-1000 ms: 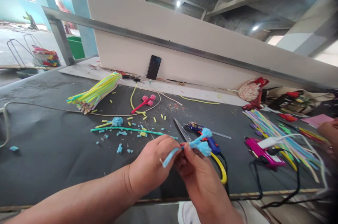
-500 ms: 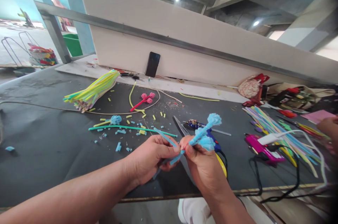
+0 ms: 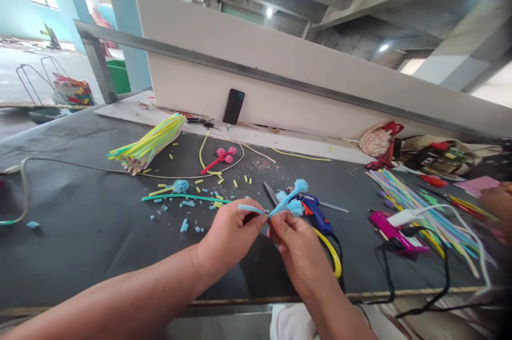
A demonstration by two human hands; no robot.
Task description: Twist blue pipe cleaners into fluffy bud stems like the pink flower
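My left hand (image 3: 236, 230) is closed on a blue pipe cleaner (image 3: 250, 208), one end of which sticks out above the thumb. In my right hand (image 3: 294, 238), thumb and fingers pinch the stem of a blue pipe-cleaner flower sprig (image 3: 285, 201) with fluffy heads. The fingertips of both hands nearly meet where the strip and the stem come together. Just behind them lie scissors (image 3: 269, 194) with yellow handles, partly hidden by my right hand, and a blue glue gun (image 3: 318, 214). A green pipe cleaner (image 3: 180, 197) runs behind my left hand.
A yellow-green pipe cleaner bundle (image 3: 150, 142), a pink sprig (image 3: 219, 158) and a blue-headed piece (image 3: 181, 186) lie on the black table (image 3: 100, 244) among cut bits. A phone (image 3: 233, 107) leans on the board. Rightward are a magenta power strip (image 3: 396, 233) and another person's hand (image 3: 496, 206).
The blue sprig has tilted and moved left and down with my right hand. My left hand has turned, its back now facing up, and the strip's loose end lies flatter. The view has shifted slightly.
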